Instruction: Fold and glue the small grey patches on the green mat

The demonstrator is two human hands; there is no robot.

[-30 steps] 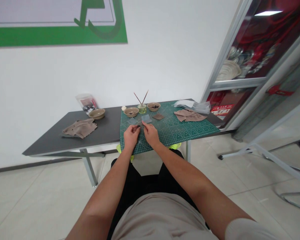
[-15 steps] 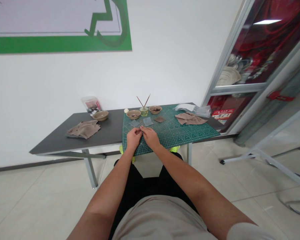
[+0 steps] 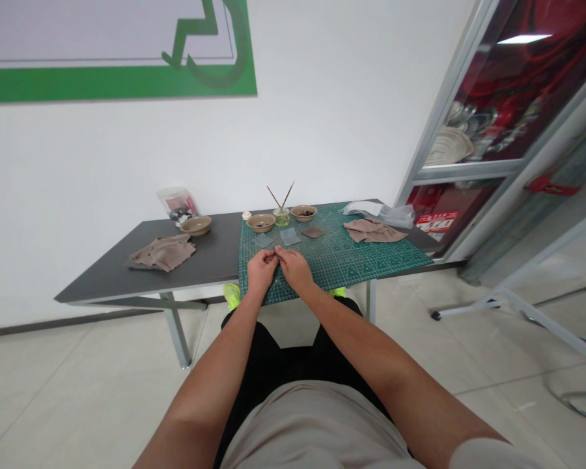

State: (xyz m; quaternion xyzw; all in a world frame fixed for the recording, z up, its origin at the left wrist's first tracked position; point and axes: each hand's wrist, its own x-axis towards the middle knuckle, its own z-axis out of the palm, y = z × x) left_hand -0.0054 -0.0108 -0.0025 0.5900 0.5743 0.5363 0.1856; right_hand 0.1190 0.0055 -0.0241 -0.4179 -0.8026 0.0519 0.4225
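Over the green cutting mat (image 3: 351,260), near the front edge of the surface (image 3: 107,267), the left hand (image 3: 262,270) and the right hand (image 3: 295,268) meet at their fingertips. The left fingers are curled in, the right ones reach forward; whether either pinches anything I cannot tell — the spot between the tips is too small and hidden.

Just beyond the fingertips, toward the back edge, lie two thin grey pieces, a left one (image 3: 262,240) and a right one (image 3: 290,236), with a brown square (image 3: 313,232) farther right.

Behind these stand a left-hand bowl (image 3: 260,228) and a right-hand bowl (image 3: 303,219), each with small dark bits inside. Between them is a glass jar (image 3: 282,221) holding yellowish-green liquid and two thin sticks (image 3: 287,195), which lean apart.

Toward the back left corner, off the mat, another bowl (image 3: 195,230) sits beside a clear plastic pack (image 3: 176,203) — contents dark and white, too blurred to name.
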